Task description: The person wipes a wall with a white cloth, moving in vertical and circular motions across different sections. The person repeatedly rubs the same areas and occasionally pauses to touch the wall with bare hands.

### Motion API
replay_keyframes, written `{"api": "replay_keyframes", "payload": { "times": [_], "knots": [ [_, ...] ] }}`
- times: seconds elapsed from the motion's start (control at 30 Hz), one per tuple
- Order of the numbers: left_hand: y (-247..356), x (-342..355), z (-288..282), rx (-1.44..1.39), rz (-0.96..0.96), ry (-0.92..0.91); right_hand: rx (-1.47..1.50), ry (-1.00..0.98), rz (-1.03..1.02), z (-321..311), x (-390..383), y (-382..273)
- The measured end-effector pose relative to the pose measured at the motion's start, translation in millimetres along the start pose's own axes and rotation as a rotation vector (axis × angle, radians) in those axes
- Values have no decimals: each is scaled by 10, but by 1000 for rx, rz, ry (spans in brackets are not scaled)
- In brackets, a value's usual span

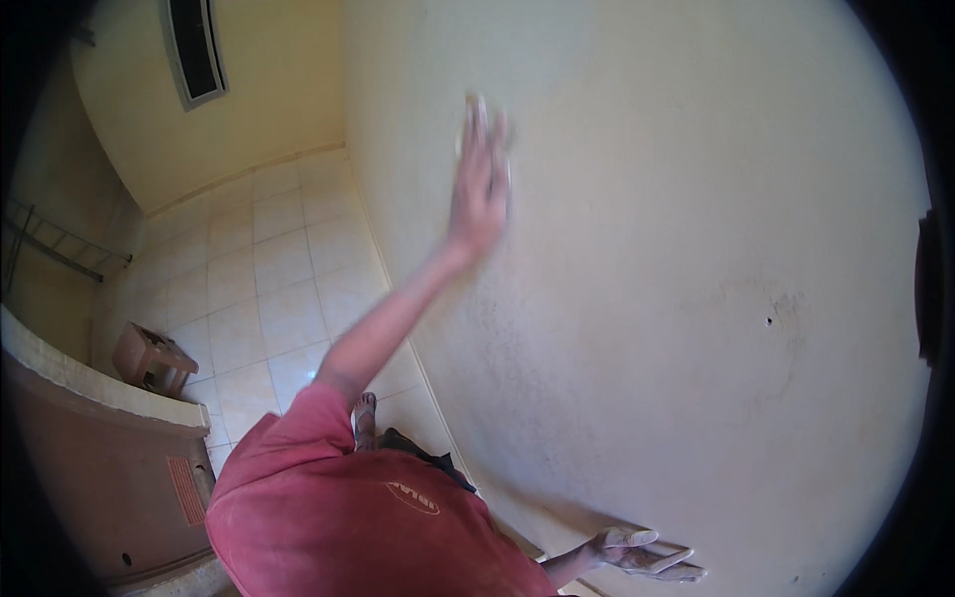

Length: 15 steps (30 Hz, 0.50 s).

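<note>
Flattened against the pale wall (649,212) high in the middle is my left hand (480,174), its long fingers stretched out and blurred by motion; pale edges show around them, too smeared to make out. Low on the right, my right hand (642,555) rests at the same wall with fingers spread apart and whitish powder on them, holding nothing visible. A small dark hole (769,321) and scuffed marks sit in the wall between the hands. My red shirt (338,517) fills the lower middle, with my bare foot (364,406) beside it on the tiles.
A tiled floor (231,279) runs left of the wall. On it stands a brown plastic stool (154,355). A metal ladder (65,244) is at the far left, a narrow dark window (194,45) is top left, and a brown panel (99,448) with a pale ledge is lower left.
</note>
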<state>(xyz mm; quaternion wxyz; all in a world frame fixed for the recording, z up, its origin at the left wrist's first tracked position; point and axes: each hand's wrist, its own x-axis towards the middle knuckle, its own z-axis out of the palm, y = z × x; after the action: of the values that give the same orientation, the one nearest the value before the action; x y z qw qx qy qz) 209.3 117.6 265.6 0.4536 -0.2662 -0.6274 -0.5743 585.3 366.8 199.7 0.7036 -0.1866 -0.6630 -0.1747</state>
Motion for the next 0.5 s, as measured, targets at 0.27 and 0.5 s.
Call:
{"api": "replay_keyframes", "payload": {
  "times": [0.27, 0.5],
  "knots": [
    [276, 397, 173, 127, 120, -6, -40, 2, -66, 59, 59, -4],
    [7, -1632, 242, 79, 13, -138, -14, 4, -52, 269, 24, -75]
  ]
}}
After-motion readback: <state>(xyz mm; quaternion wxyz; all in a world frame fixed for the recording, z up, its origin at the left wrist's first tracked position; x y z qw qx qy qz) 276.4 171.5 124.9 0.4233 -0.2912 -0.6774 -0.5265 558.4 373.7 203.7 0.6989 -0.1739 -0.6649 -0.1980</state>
